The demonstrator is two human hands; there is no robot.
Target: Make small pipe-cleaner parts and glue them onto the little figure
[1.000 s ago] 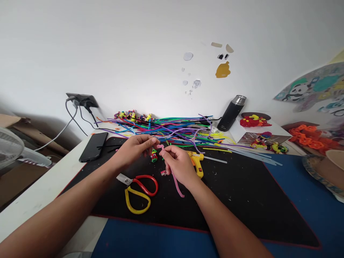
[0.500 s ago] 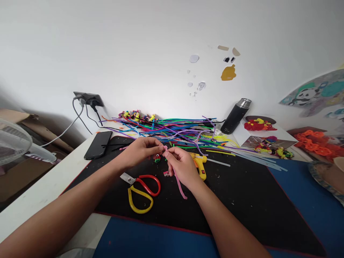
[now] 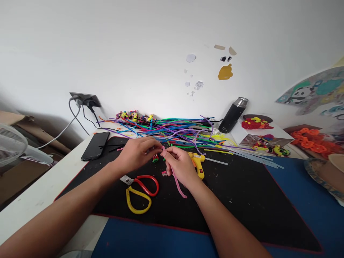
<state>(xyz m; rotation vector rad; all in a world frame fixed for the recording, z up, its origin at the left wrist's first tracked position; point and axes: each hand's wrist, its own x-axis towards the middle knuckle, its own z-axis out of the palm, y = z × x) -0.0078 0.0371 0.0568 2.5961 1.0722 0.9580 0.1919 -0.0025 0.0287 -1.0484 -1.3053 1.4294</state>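
No txt legible; glue-gun label (image 3: 197, 156) too tiny.

- light's pretty soft and even, can't tell the source; the white wall (image 3: 150, 53) is brightest left of the thermos flask (image 3: 233, 115), greyer toward the top corners
- little glint on the flask's steel cap (image 3: 241, 102)
- murky shadow around the cardboard box (image 3: 12, 121), way left of the flask
- wall poster (image 3: 301, 95) right of the flask looks stretched and soft
- pink pipe cleaner (image 3: 178, 184), below-left of the flask: top end's mushy
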